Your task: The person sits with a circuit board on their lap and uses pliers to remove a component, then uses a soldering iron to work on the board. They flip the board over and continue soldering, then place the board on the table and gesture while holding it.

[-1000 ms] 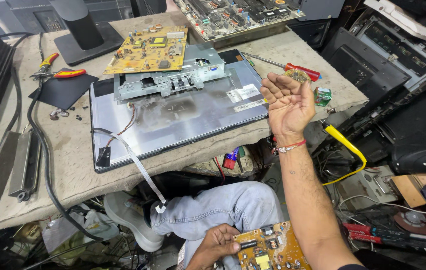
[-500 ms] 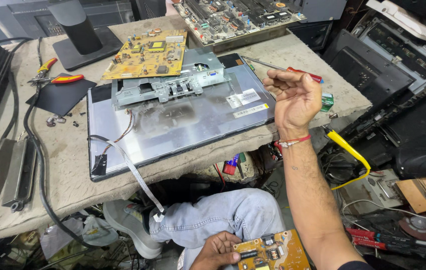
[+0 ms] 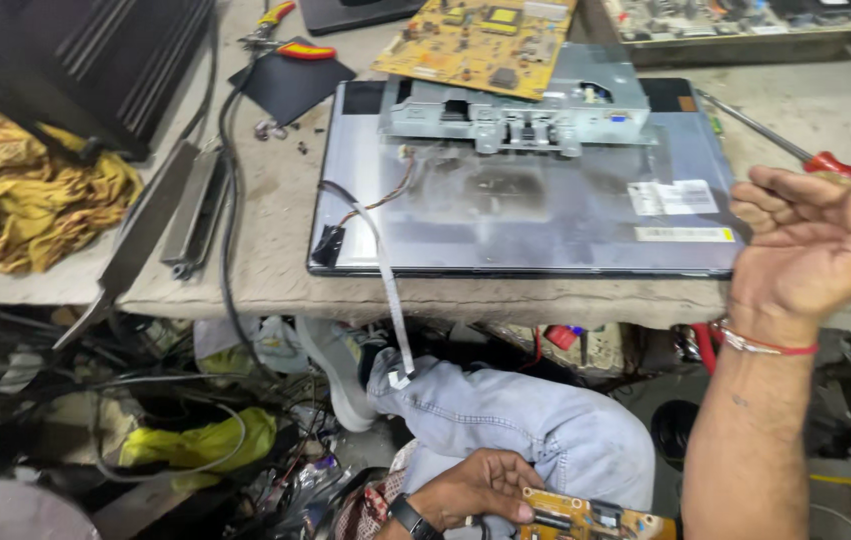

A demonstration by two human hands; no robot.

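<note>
Curling right hand fingers palm-up

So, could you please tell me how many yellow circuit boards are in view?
2. One yellow circuit board lies at the back of the table on the grey metal bracket. The second board is held in the left hand at the bottom edge, partly cut off. Others may be hidden.

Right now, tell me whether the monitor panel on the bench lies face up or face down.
Face down. The monitor panel shows its bare metal back, with a metal bracket, stickers and a loose flat ribbon cable on top.
</note>
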